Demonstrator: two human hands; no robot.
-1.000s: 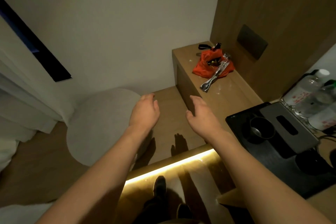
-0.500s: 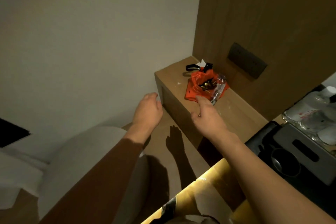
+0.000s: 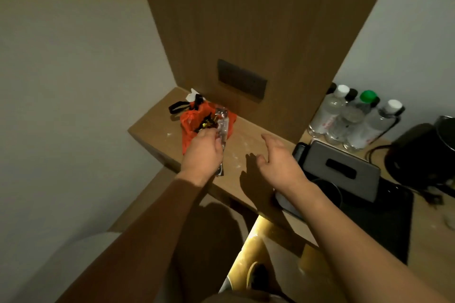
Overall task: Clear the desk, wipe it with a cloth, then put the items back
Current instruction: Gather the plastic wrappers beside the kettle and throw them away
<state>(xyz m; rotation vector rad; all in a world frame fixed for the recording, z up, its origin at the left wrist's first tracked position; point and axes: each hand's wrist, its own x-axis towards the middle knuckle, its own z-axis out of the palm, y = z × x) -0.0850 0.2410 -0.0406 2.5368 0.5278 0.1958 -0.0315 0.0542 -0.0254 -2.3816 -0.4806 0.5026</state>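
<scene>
on the far left part of the wooden desk (image 3: 157, 128) lies an orange bag (image 3: 189, 128) with a black strap, close to the wood wall panel (image 3: 246, 19); the left hand (image 3: 203, 152) reaches onto it, fingers curled at the bag's near edge and at a clear shiny wrapper (image 3: 222, 123), though whether they actually pinch it i cannot tell. further right the right hand (image 3: 278, 160) hovers over bare desk, fingers spread and loose, holding nothing; beyond it sit a grey tissue box (image 3: 344, 170) on a black tray (image 3: 384, 229), several water bottles (image 3: 354, 120) against the wall, and a dark kettle (image 3: 418, 155) at the far right.
</scene>
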